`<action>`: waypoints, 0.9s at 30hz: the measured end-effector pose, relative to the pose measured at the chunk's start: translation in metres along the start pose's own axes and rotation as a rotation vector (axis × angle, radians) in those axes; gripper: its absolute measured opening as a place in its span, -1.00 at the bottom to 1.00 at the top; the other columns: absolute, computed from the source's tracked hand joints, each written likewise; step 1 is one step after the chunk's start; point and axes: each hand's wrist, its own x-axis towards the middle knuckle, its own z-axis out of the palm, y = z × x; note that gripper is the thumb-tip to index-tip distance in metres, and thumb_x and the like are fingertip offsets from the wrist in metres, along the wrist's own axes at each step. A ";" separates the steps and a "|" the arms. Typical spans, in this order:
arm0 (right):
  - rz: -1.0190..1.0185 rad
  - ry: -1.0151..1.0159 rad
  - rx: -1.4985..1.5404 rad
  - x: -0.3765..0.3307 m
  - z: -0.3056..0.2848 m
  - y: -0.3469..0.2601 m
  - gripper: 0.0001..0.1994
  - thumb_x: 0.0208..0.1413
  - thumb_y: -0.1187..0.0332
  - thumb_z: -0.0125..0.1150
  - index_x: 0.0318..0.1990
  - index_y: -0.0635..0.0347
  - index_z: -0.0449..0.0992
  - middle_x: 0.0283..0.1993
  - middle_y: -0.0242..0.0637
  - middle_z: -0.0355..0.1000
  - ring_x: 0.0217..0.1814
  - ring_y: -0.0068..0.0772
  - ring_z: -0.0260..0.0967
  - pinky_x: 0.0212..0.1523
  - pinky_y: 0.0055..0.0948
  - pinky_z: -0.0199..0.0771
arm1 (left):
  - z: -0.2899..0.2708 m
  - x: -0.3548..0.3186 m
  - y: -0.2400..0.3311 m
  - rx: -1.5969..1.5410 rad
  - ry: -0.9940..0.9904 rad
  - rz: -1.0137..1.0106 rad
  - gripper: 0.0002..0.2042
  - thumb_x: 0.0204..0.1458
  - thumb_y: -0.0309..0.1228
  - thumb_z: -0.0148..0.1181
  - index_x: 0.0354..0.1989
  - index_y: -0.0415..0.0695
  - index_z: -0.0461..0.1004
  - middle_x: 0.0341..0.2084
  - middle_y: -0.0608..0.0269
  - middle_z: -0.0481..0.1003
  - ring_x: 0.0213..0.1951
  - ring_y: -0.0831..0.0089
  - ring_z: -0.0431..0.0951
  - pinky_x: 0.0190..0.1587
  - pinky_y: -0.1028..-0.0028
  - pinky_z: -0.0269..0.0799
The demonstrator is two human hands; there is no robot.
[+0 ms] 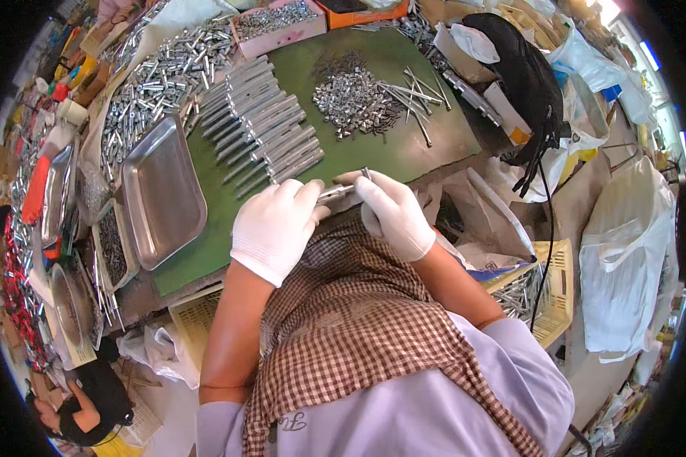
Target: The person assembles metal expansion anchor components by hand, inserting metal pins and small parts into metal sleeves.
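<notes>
Both my hands wear white gloves and meet in front of my apron at the near edge of the green mat [229,221]. My left hand [273,228] is closed around a silver metal sleeve [334,196]. My right hand [396,215] is at the sleeve's right end, pinching a small metal pin [367,174] between thumb and fingers. Whether the pin touches the sleeve is hidden by the fingers. Just beyond my left hand lies a row of silver rod-and-sleeve pieces [282,145]. Farther off are a heap of small nuts [351,99] and several long thin bolts [419,99].
A steel tray [190,190] stands left on the mat, beside a large heap of metal sleeves [160,91]. A pink box [282,36] of small parts is at the back. At right are a black bag [522,76] and a yellow crate [560,293]. Someone in black [99,404] is at lower left.
</notes>
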 end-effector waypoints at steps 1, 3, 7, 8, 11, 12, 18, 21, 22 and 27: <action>-0.001 0.021 -0.046 -0.002 -0.004 -0.001 -0.70 0.32 0.23 -0.02 -0.05 0.26 0.52 -0.56 -0.51 0.30 -0.62 -0.69 0.18 -0.56 -0.61 0.20 | 0.000 -0.001 -0.001 -0.073 0.063 0.025 -0.72 0.01 -0.27 0.21 -0.11 -0.07 0.51 -0.35 0.18 0.51 -0.29 0.18 0.54 -0.25 0.26 0.44; -0.068 0.041 -0.179 -0.001 -0.007 0.000 -0.72 0.29 0.24 0.02 -0.09 0.28 0.53 -0.54 -0.44 0.34 -0.57 -0.60 0.25 -0.49 -0.53 0.28 | 0.006 -0.005 -0.003 -0.115 0.081 0.024 -0.73 0.01 -0.27 0.21 -0.12 -0.07 0.52 -0.37 0.19 0.51 -0.32 0.18 0.54 -0.26 0.27 0.44; -0.290 0.065 -0.548 0.004 -0.014 0.010 -0.80 0.25 0.35 0.05 -0.22 0.32 0.51 -0.52 -0.44 0.38 -0.50 -0.70 0.23 -0.45 -0.60 0.25 | 0.012 -0.007 -0.001 -0.178 0.058 -0.026 -0.70 0.00 -0.32 0.22 -0.04 0.01 0.52 -0.38 0.19 0.50 -0.33 0.19 0.54 -0.28 0.29 0.43; -0.285 0.062 -0.553 0.005 -0.015 0.009 -0.80 0.25 0.35 0.05 -0.22 0.32 0.51 -0.52 -0.44 0.38 -0.50 -0.70 0.23 -0.45 -0.60 0.25 | 0.014 -0.007 0.000 -0.190 0.029 -0.051 -0.68 0.00 -0.35 0.22 -0.02 0.05 0.52 -0.39 0.20 0.50 -0.34 0.21 0.54 -0.29 0.30 0.43; -0.198 0.088 -0.577 0.007 -0.017 0.002 -0.81 0.22 0.36 0.06 -0.33 0.33 0.47 -0.52 -0.41 0.38 -0.44 -0.64 0.29 -0.36 -0.55 0.32 | 0.021 -0.008 -0.002 -0.264 0.119 0.004 -0.63 0.01 -0.35 0.21 0.03 0.23 0.49 -0.52 0.23 0.43 -0.48 0.22 0.50 -0.42 0.30 0.43; -0.196 0.075 -0.562 0.007 -0.017 0.000 -0.80 0.21 0.35 0.06 -0.35 0.32 0.47 -0.53 -0.41 0.37 -0.46 -0.65 0.27 -0.38 -0.56 0.30 | 0.024 -0.008 -0.003 -0.269 0.119 0.000 -0.63 0.01 -0.35 0.21 0.03 0.23 0.49 -0.52 0.23 0.43 -0.48 0.22 0.50 -0.42 0.30 0.43; -0.140 0.103 -0.544 0.012 -0.017 -0.001 -0.76 0.21 0.31 0.07 -0.44 0.29 0.45 -0.57 -0.45 0.33 -0.52 -0.68 0.21 -0.46 -0.58 0.21 | 0.025 -0.002 0.002 -0.371 0.119 -0.043 -0.65 -0.03 -0.45 0.20 -0.02 0.12 0.52 -0.48 0.23 0.47 -0.43 0.24 0.52 -0.37 0.35 0.45; -0.135 0.106 -0.540 0.015 -0.020 0.004 -0.75 0.21 0.31 0.08 -0.45 0.29 0.46 -0.58 -0.42 0.34 -0.53 -0.66 0.22 -0.46 -0.55 0.23 | 0.025 0.001 0.003 -0.361 0.127 -0.043 -0.68 -0.03 -0.43 0.20 -0.05 0.13 0.52 -0.49 0.23 0.46 -0.45 0.23 0.52 -0.40 0.33 0.44; -0.141 0.098 -0.562 0.016 -0.022 0.005 -0.76 0.20 0.32 0.09 -0.44 0.31 0.47 -0.58 -0.37 0.35 -0.52 -0.62 0.25 -0.44 -0.52 0.26 | 0.025 0.000 0.003 -0.311 0.120 -0.059 -0.71 -0.02 -0.41 0.19 -0.07 0.14 0.52 -0.51 0.23 0.45 -0.46 0.23 0.52 -0.41 0.32 0.43; -0.511 0.499 -1.000 0.034 -0.043 -0.001 -0.79 0.13 0.25 0.15 -0.31 0.23 0.54 -0.34 -0.06 0.48 -0.27 0.00 0.47 -0.26 -0.22 0.45 | 0.027 0.005 0.010 -0.113 0.069 -0.110 -0.78 0.01 -0.35 0.16 -0.14 0.16 0.52 -0.51 0.23 0.41 -0.48 0.22 0.51 -0.45 0.27 0.41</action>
